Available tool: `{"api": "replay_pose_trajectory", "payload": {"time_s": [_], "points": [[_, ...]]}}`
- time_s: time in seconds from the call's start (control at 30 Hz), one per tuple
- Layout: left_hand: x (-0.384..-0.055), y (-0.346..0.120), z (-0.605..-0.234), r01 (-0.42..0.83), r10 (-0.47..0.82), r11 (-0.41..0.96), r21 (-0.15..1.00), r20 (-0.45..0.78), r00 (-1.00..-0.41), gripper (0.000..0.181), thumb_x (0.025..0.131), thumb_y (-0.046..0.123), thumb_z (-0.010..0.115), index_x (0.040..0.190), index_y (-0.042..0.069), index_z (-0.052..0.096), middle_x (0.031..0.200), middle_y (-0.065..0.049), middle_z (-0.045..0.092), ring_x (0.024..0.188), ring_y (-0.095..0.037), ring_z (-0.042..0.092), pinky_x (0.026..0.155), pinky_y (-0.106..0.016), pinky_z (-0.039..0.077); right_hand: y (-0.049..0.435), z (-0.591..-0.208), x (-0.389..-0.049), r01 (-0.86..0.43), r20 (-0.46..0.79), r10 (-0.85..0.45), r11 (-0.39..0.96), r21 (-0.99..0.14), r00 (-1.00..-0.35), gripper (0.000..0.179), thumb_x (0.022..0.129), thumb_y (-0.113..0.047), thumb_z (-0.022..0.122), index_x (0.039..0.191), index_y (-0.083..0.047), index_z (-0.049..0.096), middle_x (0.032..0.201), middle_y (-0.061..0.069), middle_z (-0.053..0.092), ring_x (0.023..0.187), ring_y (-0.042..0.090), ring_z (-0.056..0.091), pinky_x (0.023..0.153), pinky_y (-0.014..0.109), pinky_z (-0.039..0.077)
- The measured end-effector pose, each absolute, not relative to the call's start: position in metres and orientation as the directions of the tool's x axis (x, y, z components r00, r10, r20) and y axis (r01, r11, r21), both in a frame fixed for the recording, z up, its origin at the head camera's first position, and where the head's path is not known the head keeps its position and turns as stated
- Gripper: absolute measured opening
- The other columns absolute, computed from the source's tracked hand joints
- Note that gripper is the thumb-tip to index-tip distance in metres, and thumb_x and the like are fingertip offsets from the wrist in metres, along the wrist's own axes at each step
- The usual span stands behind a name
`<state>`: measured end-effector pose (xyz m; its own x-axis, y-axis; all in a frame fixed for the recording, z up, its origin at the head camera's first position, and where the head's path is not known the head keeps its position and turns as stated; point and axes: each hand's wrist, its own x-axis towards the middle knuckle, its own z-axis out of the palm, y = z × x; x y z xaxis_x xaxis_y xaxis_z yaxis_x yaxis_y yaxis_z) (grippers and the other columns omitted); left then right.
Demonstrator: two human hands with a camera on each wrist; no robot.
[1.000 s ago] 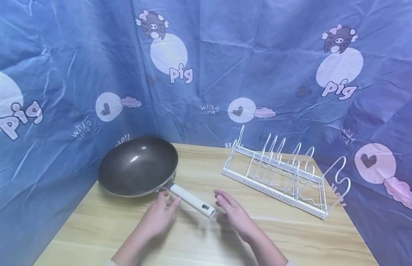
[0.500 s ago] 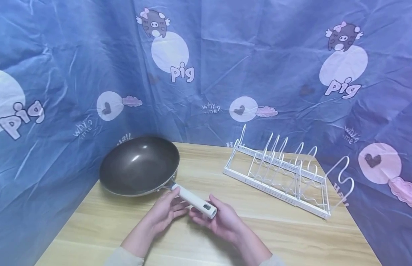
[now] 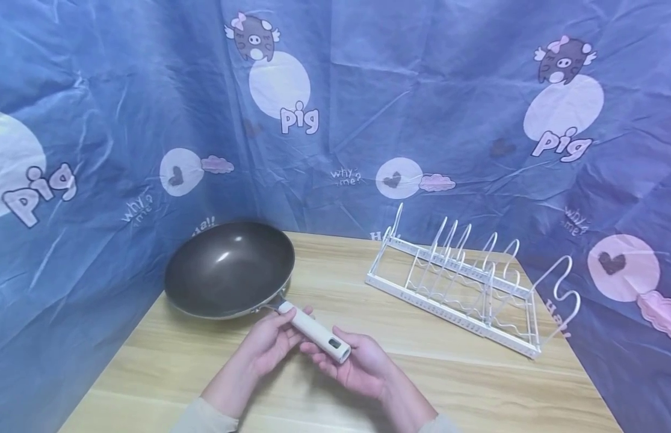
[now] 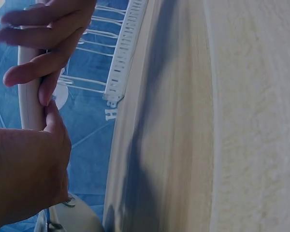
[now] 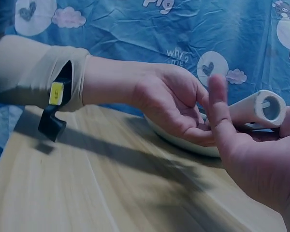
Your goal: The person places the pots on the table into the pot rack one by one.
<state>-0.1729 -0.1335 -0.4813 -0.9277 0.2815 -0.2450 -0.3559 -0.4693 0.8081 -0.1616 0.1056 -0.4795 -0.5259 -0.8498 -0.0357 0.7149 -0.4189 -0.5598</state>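
Observation:
A dark-lined wok stands on the table at the left, its pale handle pointing towards me. My left hand holds the handle near the pan, thumb on top and fingers underneath. Under the handle's free end lies my right hand, its thumb beside the far side. In the left wrist view the fingers of the right hand spread loosely across the handle. The right wrist view shows the handle's hollow end lying over the right palm.
A white wire rack with several upright loops stands at the right of the wooden table. Blue printed cloth hangs behind and along both sides, close to the wok's left rim.
Both hands have come in from either side to the handle. The left thumb has settled on top, and the right hand has slid under the end. Wok and rack stay put.

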Motion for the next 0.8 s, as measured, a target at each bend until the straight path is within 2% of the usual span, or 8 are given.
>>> {"api": "replay_pose_trajectory", "payload": {"time_s": [0.07, 0.17, 0.27, 0.37, 0.5, 0.7, 0.8], "points": [[-0.171, -0.135, -0.48, -0.359, 0.29, -0.478, 0.801, -0.242, -0.926, 0.068, 0.115, 0.014, 0.044, 0.168, -0.008, 0.007, 0.17, -0.035, 0.032, 0.158, -0.04, 0.044, 0.136, -0.052, 0.032, 0.105, -0.479, -0.161, 0.714, -0.011, -0.859, -0.419, -0.561, -0.513, 0.058, 0.12, -0.029, 0.017, 0.167, 0.006, 0.02, 0.135, 0.013, 0.074, 0.106, 0.007, 0.074, 0.092, 0.013, 0.061], [-0.169, -0.137, -0.479, -0.362, 0.295, -0.48, 0.799, -0.241, -0.925, 0.068, 0.114, 0.013, 0.045, 0.167, -0.01, 0.009, 0.17, -0.035, 0.032, 0.149, -0.032, 0.055, 0.136, -0.053, 0.031, 0.103, -0.478, -0.159, 0.706, 0.019, -0.871, -0.411, -0.576, -0.492, 0.056, 0.12, -0.025, 0.015, 0.165, 0.007, 0.021, 0.131, 0.01, 0.074, 0.094, 0.002, 0.07, 0.08, 0.007, 0.057], [-0.166, -0.14, -0.479, -0.363, 0.294, -0.473, 0.803, -0.245, -0.924, 0.066, 0.114, 0.012, 0.046, 0.166, -0.008, 0.011, 0.169, -0.032, 0.034, 0.137, -0.021, 0.064, 0.135, -0.052, 0.034, 0.1, -0.477, -0.158, 0.702, 0.042, -0.878, -0.41, -0.582, -0.477, 0.056, 0.12, -0.023, 0.013, 0.165, 0.009, 0.017, 0.129, 0.008, 0.072, 0.096, 0.003, 0.068, 0.082, 0.007, 0.057], [-0.165, -0.144, -0.478, -0.362, 0.298, -0.466, 0.808, -0.242, -0.923, 0.066, 0.113, 0.014, 0.048, 0.165, -0.007, 0.013, 0.167, -0.028, 0.04, 0.131, -0.015, 0.066, 0.133, -0.048, 0.04, 0.097, -0.476, -0.157, 0.706, 0.037, -0.881, -0.403, -0.582, -0.473, 0.056, 0.12, -0.023, 0.014, 0.166, 0.008, 0.016, 0.126, 0.008, 0.071, 0.099, 0.004, 0.068, 0.086, 0.008, 0.059], [-0.162, -0.149, -0.477, -0.363, 0.318, -0.458, 0.811, -0.232, -0.919, 0.068, 0.113, 0.015, 0.05, 0.165, -0.007, 0.013, 0.161, -0.02, 0.049, 0.13, -0.013, 0.065, 0.129, -0.041, 0.047, 0.094, -0.476, -0.155, 0.696, 0.034, -0.88, -0.398, -0.597, -0.474, 0.055, 0.12, -0.022, 0.018, 0.165, 0.009, 0.018, 0.123, 0.006, 0.07, 0.1, 0.005, 0.068, 0.088, 0.009, 0.059], [-0.16, -0.15, -0.479, -0.371, 0.355, -0.461, 0.806, -0.216, -0.91, 0.067, 0.113, 0.016, 0.05, 0.166, -0.006, 0.015, 0.15, -0.009, 0.059, 0.13, -0.012, 0.065, 0.127, -0.039, 0.049, 0.095, -0.477, -0.151, 0.674, 0.057, -0.883, -0.397, -0.623, -0.466, 0.058, 0.12, -0.023, 0.019, 0.166, 0.012, 0.014, 0.123, 0.005, 0.07, 0.1, 0.004, 0.07, 0.089, 0.01, 0.06], [-0.159, -0.149, -0.48, -0.366, 0.36, -0.453, 0.813, -0.208, -0.909, 0.067, 0.113, 0.016, 0.05, 0.166, -0.006, 0.015, 0.148, -0.007, 0.061, 0.129, -0.012, 0.066, 0.125, -0.037, 0.051, 0.096, -0.479, -0.149, 0.672, 0.057, -0.883, -0.395, -0.627, -0.465, 0.059, 0.12, -0.022, 0.019, 0.167, 0.012, 0.011, 0.123, 0.005, 0.07, 0.101, 0.004, 0.07, 0.09, 0.01, 0.06]]}}
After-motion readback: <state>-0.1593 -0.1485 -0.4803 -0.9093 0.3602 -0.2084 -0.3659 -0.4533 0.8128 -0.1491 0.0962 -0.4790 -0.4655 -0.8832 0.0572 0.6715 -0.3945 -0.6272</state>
